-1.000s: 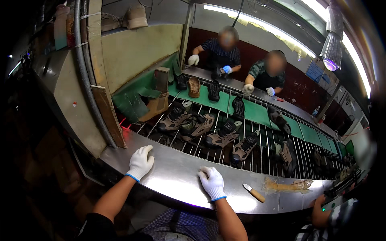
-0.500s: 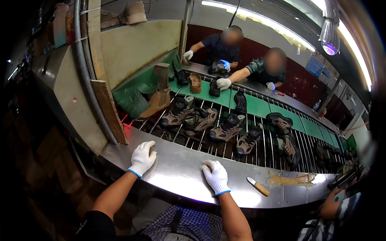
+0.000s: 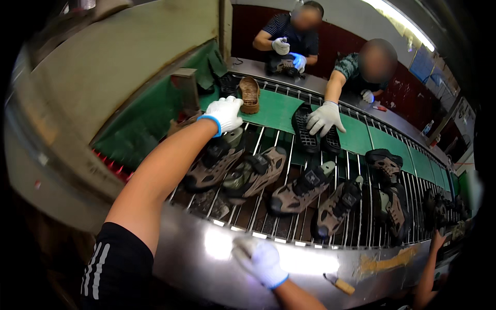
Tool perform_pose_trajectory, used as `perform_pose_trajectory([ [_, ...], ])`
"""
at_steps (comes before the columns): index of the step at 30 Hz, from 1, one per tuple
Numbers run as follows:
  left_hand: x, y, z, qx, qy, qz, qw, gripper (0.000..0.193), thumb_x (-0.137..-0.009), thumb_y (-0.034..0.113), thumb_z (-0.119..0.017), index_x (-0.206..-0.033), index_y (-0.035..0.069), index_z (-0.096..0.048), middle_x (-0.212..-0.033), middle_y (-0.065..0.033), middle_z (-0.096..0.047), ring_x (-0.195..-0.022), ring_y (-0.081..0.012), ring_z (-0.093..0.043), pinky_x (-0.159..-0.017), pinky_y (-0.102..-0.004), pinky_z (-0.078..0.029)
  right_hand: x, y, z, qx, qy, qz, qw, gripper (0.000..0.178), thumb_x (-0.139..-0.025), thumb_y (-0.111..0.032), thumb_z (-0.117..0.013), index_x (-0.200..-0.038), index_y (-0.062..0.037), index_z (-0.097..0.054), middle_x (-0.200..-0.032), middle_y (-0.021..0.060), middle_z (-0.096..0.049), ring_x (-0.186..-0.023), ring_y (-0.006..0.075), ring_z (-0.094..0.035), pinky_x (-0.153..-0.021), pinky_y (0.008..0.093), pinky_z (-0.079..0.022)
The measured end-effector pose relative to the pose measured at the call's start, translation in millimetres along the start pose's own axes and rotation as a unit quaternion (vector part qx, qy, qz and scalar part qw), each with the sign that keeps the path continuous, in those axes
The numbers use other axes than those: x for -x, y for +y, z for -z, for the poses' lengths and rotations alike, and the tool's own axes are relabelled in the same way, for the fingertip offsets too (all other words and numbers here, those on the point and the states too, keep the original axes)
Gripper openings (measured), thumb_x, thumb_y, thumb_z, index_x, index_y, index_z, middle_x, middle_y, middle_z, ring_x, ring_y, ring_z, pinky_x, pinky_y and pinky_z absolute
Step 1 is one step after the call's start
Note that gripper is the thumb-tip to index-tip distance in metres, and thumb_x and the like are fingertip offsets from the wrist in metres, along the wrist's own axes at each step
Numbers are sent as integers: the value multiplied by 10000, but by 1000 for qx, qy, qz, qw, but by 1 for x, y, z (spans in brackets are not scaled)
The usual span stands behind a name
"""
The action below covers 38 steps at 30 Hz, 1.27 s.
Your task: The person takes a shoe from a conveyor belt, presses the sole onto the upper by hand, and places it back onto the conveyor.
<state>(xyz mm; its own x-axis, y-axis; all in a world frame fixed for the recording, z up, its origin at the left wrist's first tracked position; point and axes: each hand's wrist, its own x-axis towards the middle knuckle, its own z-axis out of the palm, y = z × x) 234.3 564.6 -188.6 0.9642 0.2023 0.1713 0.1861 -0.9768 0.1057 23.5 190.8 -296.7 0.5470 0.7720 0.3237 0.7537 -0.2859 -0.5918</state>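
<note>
My left hand (image 3: 226, 114), in a white glove with a blue cuff, reaches over the rod conveyor. It is beside a tan shoe sole (image 3: 250, 95) and a black sole (image 3: 227, 86), above a brown-and-black shoe (image 3: 213, 164). Its fingertips are hidden, so whether it grips anything does not show. My right hand (image 3: 260, 262), gloved the same way, hovers low over the metal ledge (image 3: 191, 248), blurred by motion. More shoes lie along the rods, among them one with a green lining (image 3: 255, 173) and one with a black tongue (image 3: 304, 190).
Across the conveyor, a co-worker's gloved hand (image 3: 324, 119) rests on two black soles (image 3: 306, 128) on the green sheet (image 3: 276, 109). Another person holds a shoe (image 3: 283, 65). A wooden-handled knife (image 3: 340, 284) lies on the ledge. A beige panel (image 3: 129, 57) rises at left.
My left hand has gone from the ledge forward over the conveyor. The view has shifted closer. A co-worker's sole now lies beside another, and the far person's hand has come to their shoe.
</note>
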Motion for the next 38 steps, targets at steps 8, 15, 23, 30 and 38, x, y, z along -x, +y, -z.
perform_pose_trajectory([
  [8,-153,-9,-111,-128,-95,-53,986,468,-888,375,-771,-1238,65,-750,-1312,-180,-711,-1256,-372,-669,-1060,-509,-543,-40,-5,63,-173,-85,-72,979,393,-990,-268,-720,-1332,-92,-635,-1096,161,-695,-920,369,-700,-797,482,-569],
  [15,-161,-18,-120,-151,-82,-163,972,372,-902,404,-748,-1118,103,-770,-1089,-144,-793,-1081,-360,-724,-916,-518,-556,-26,0,31,-142,-80,-82,983,285,-951,-192,-752,-1195,-65,-677,-957,154,-634,-837,389,-638,-732,502,-510],
  [23,6,70,83,452,-30,-121,883,349,-938,386,-715,-956,38,-722,-851,-185,-732,-798,-345,-719,-709,-463,-546,-1,13,8,-141,-39,-98,984,375,-967,-190,-773,-1314,-57,-722,-1143,169,-707,-1077,351,-692,-963,462,-566],
  [30,361,132,92,144,15,-331,932,332,-781,340,-767,-922,43,-720,-892,-163,-692,-853,-360,-670,-810,-493,-549,45,-29,39,-340,294,-241,860,534,-1111,-155,-532,-1622,-7,-487,-1460,146,-625,-1253,237,-642,-1135,397,-508],
  [38,374,34,35,295,197,-208,912,374,-860,238,-842,-1164,53,-726,-1197,-152,-729,-1151,-363,-697,-1032,-469,-564,158,-36,-18,-13,126,-84,988,693,-928,-134,-778,-1576,-44,-548,-1536,211,-538,-1229,353,-679,-1035,424,-602],
])
